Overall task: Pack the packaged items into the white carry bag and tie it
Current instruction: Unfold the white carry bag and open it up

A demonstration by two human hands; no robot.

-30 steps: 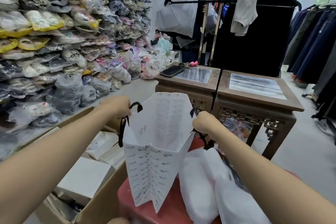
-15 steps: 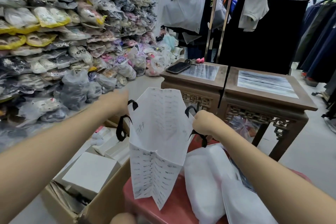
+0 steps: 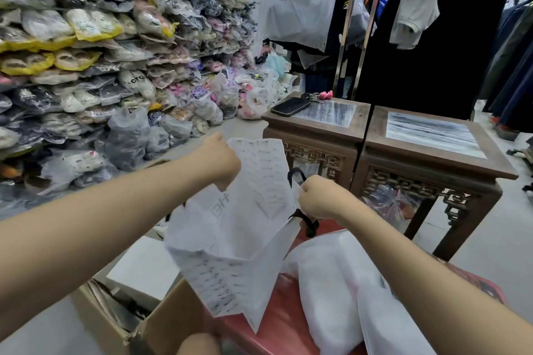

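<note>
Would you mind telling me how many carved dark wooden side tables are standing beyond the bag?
2. One carved dark wooden side table stands left, carrying a black phone; the other table adjoins its right side. More could be hidden outside the view.

Your left hand (image 3: 219, 160) hides its fingers behind the top edge of the white carry bag (image 3: 239, 228), whose print is too blurred to read. The packaged items (image 3: 340, 291) run off the bottom edge, their contents hidden by the wrapping.
</note>
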